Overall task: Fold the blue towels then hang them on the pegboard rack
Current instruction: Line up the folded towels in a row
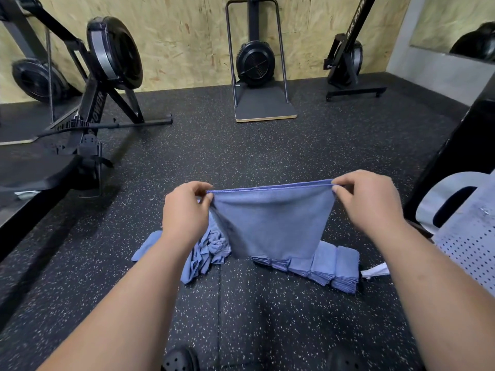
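A blue towel (270, 223) hangs doubled over in the air above the floor. My left hand (186, 212) pinches its top left corner and my right hand (367, 202) pinches its top right corner, with the top edge stretched taut between them. On the floor below lies a crumpled heap of blue towels (206, 253) to the left. A row of folded blue towels (332, 266) lies to the right, partly hidden behind the hanging towel. No pegboard rack is in view.
Black speckled rubber floor (241, 145) all around. Rowing machines stand at the left (107, 84) and far right (348, 65), a ski trainer (257, 65) at the back wall. A perforated grey chair (466, 231) is close on the right. My shoes (179, 360) are at the bottom edge.
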### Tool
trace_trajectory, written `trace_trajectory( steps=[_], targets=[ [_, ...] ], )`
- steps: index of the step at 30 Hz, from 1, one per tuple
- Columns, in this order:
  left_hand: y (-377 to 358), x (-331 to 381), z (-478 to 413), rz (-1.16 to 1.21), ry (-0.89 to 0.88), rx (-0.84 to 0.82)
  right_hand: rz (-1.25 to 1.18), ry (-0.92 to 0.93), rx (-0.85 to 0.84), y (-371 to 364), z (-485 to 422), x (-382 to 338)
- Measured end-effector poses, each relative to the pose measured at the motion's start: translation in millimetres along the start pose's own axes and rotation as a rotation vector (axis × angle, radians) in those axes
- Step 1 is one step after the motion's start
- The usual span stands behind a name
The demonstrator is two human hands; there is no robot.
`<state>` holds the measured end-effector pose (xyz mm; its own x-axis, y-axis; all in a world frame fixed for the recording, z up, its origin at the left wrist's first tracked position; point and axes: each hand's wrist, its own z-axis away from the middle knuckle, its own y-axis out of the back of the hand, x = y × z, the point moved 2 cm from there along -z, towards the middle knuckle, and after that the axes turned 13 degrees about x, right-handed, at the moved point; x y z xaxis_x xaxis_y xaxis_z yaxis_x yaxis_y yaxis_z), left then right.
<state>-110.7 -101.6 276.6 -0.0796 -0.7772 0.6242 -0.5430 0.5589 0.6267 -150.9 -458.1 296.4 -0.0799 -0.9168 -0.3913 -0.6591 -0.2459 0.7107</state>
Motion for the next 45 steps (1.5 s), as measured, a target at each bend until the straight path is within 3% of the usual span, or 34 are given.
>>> trace_trajectory(
  steps=[4,7,11,16,18,22,25,28,32,36,42,45],
  targets=[
    [-5,-4,1,-0.064,0.037,-0.009,-0.094,0.013,0.140,10,-5,-4],
    [-6,-5,0,-0.071,0.065,0.036,-0.142,0.014,0.120,11,-7,-7],
    [-4,-9,-5,-0.053,0.140,0.099,-0.229,-0.027,0.000,17,-9,-13],
    [-2,-19,-9,-0.035,0.244,0.130,-0.815,-0.203,-0.342,31,-5,-27],
    [-1,-18,-9,-0.003,0.257,0.130,-0.770,-0.242,-0.292,28,-5,-22],
    [-7,-11,-7,0.164,0.244,0.046,-0.322,-0.200,-0.024,20,-7,-5],
    [-11,-7,-7,0.464,0.329,-0.117,-0.280,-0.211,0.072,19,-8,6],
    [-9,-7,-7,0.533,0.308,-0.248,-0.266,-0.224,0.113,19,-11,11],
    [-5,-8,-9,0.511,0.223,-0.320,-0.356,-0.273,0.077,17,-13,18],
    [-1,-7,-10,0.529,0.195,-0.280,-0.572,-0.383,0.046,13,-11,26],
    [2,1,-15,1.018,0.417,-0.316,-0.960,-0.642,-0.058,10,-7,24],
    [-5,3,-10,0.928,0.508,-0.209,-0.980,-0.713,-0.059,5,-6,23]
  ],
)
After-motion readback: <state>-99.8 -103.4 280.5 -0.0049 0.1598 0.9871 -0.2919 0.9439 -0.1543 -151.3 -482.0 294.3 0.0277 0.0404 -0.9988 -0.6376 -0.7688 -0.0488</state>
